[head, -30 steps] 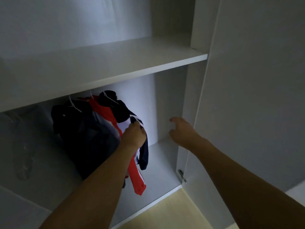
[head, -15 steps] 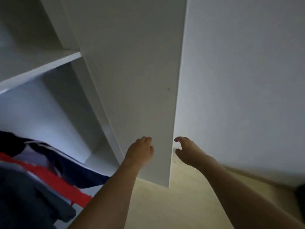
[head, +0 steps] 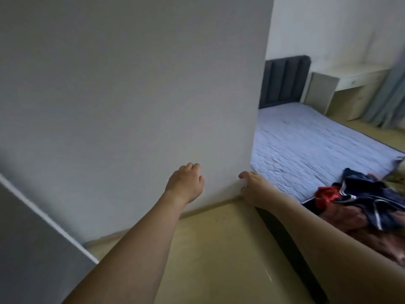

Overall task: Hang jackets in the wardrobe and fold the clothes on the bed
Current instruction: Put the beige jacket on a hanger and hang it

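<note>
Bedroom with pale wood floor [head: 219, 249]; person is standing between wardrobe and bed.

Nearest, both forearms are reaching forward over the floor. Left hand [head: 186, 183] is hanging empty with fingers loosely curled, in front of the white wardrobe panel [head: 131, 95]; contact with it cannot be told. Right hand [head: 252, 187] is empty too, fingers relaxed and part-open, sitting at the panel's outer edge. At right, a heap of clothes [head: 361, 200], navy with white piping, red and a reddish-brown piece, is lying on the near end of the bed [head: 306, 139]. Further off, the bare lilac mattress is running back to a dark headboard [head: 285, 80]. Judged step: the hanging part seems paused, with the folding part coming up. Next move is calling for a turn right and a reach into the heap to pull one garment free.
</note>
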Available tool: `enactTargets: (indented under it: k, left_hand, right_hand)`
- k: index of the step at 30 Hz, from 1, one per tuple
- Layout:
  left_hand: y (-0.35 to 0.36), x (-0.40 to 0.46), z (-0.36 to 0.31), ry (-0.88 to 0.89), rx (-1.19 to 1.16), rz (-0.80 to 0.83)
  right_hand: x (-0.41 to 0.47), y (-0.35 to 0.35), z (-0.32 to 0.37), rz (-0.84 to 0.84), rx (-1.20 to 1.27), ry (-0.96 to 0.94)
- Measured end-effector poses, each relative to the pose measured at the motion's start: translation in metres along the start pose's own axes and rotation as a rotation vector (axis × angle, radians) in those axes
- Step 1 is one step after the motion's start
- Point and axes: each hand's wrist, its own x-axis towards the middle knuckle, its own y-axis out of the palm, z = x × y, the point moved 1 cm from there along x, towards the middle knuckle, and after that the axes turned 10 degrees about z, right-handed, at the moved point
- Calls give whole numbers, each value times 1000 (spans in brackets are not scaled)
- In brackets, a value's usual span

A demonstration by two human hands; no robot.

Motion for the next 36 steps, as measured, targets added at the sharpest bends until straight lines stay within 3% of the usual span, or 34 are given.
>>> enactTargets:
  k: [6, 15, 25, 29, 36]
  left_hand:
    - [19, 77, -171, 151, 56, 49]
    - [95, 244, -368, 167, 35, 198]
    - [177, 389, -731, 436, -11, 311]
    - [222, 418, -866, 458, -41, 377]
    - [268, 482, -1015, 450, 1, 500]
  right_hand:
    - [-24, -82, -170, -73, 79, 157]
    - [4, -180, -393, -102, 167, 254]
    - [-52, -303, -720, -175, 288, 484]
    - [-92, -337, -853, -199, 347, 567]
    - [-94, -408, -1029, -173, 462, 610]
